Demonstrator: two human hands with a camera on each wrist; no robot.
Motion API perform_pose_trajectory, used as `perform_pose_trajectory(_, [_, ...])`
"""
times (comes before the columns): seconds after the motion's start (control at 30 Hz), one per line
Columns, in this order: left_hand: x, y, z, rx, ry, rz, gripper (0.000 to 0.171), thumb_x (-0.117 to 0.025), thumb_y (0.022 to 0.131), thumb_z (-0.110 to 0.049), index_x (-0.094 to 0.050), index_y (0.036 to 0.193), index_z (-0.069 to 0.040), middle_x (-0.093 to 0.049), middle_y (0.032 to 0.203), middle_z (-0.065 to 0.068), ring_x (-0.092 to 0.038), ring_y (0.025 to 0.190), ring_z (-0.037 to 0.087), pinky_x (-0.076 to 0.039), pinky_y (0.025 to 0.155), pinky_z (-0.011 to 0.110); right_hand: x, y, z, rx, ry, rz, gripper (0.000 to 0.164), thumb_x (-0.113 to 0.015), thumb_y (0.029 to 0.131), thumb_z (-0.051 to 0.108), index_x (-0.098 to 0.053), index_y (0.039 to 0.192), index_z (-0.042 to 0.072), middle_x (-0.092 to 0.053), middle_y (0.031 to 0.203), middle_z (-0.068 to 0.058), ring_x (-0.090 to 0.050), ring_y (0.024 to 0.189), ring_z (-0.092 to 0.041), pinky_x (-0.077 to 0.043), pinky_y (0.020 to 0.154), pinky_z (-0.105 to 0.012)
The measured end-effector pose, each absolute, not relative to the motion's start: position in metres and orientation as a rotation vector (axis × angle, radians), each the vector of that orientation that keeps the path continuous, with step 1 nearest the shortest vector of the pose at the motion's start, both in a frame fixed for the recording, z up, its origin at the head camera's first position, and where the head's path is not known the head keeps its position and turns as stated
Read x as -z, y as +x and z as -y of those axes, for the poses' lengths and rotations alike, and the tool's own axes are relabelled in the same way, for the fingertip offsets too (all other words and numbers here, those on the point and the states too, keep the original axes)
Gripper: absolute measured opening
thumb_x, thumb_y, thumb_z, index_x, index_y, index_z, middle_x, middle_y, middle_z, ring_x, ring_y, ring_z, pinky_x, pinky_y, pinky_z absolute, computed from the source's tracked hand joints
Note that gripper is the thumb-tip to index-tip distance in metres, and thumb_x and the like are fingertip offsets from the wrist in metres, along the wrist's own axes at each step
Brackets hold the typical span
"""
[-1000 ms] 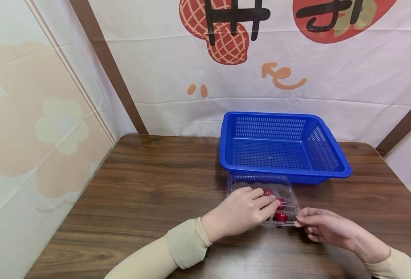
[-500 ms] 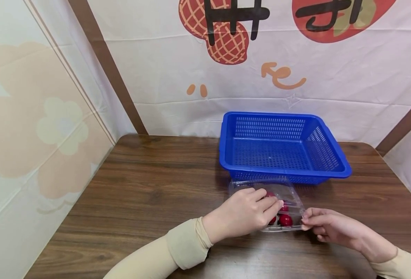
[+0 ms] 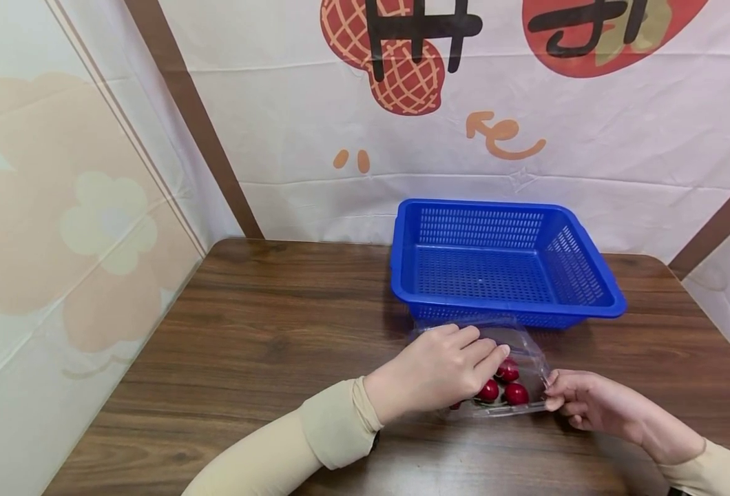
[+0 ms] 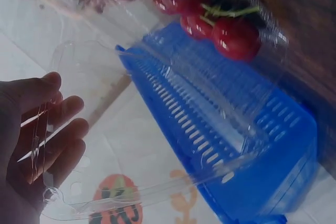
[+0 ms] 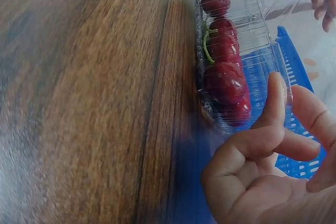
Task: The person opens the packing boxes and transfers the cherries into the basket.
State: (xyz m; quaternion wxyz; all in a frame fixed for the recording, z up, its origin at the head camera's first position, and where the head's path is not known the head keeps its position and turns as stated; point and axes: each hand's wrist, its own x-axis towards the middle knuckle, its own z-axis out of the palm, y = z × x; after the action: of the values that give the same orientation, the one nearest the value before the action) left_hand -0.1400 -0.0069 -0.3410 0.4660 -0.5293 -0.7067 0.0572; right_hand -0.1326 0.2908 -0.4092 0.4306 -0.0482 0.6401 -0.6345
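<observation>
Left wrist view: the left hand [image 3: 438, 375] holds the lid [image 4: 212, 170] between thumb and fingers. Head view: cherries [image 3: 516, 394] lie in the clear box [image 3: 506, 411], just before the basket [image 3: 507, 307]; the right hand [image 3: 614, 412] pinches the box's right edge. Thin plastic probably flexes, so a firm right pinch and light left touch suit best.

Soft glare on the tabletop [image 3: 423, 458]

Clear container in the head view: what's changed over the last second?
The clear container has shifted right and slightly toward the person, cherries moving along. The right hand moved right with it, still pinching its corner; the left hand, gripping its plastic, edged right. The blue basket stayed put.
</observation>
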Motion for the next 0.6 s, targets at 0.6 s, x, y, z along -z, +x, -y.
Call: perform_pose_trajectory(0.6, [0.325, -0.151, 0.005, -0.169, -1.28, 1.719, 0.024, -0.052, 0.095, -0.016, -0.073, 0.107, -0.016, -0.071, 0.09, -0.008, -0.062, 0.071, 0.006, -0.049, 0.061, 0.015, 0.409, -0.137, -0.301, 1.644, -0.232, -1.532, 0.023, -0.038, 0.094, 0.007, -0.052, 0.089, 0.023, -0.062, 0.081, 0.013, -0.044, 0.062, 0.003, -0.037, 0.058, -0.017])
